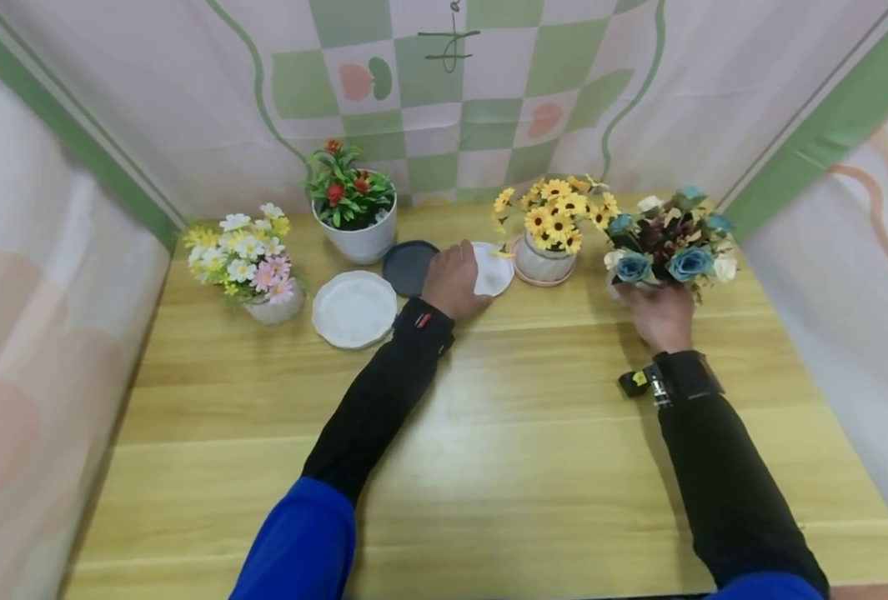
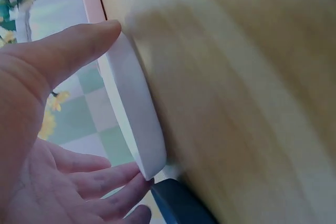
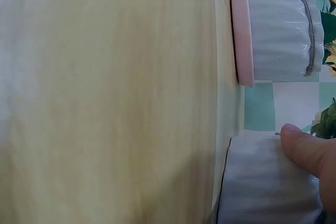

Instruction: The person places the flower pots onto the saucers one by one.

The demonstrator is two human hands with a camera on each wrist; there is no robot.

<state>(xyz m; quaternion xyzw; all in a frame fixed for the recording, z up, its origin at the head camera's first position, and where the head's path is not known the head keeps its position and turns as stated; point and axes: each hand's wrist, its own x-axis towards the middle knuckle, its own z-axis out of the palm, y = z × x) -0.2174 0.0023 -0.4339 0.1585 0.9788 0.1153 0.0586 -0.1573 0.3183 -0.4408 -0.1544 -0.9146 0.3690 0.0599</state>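
My left hand (image 1: 453,282) spans a small white saucer (image 1: 494,268) on the table. Its thumb lies at one side of the rim and its fingertips at the other, as the left wrist view shows. A dark grey saucer (image 1: 406,265) sits right beside those fingers. At the right, my right hand (image 1: 661,318) grips a white ribbed pot (image 3: 270,182) low down, the thumb pressed along its side. Blue and cream artificial roses (image 1: 672,242) fill that pot and hide most of it in the head view.
Yellow flowers in a whitish pot (image 1: 544,262) stand on a pink saucer (image 3: 242,35) between the hands. To the left are a larger white scalloped saucer (image 1: 355,308), a red-flowered plant in a white pot (image 1: 364,242) and a pot of white and pink daisies (image 1: 274,310). A patterned curtain (image 1: 211,117) backs the table.
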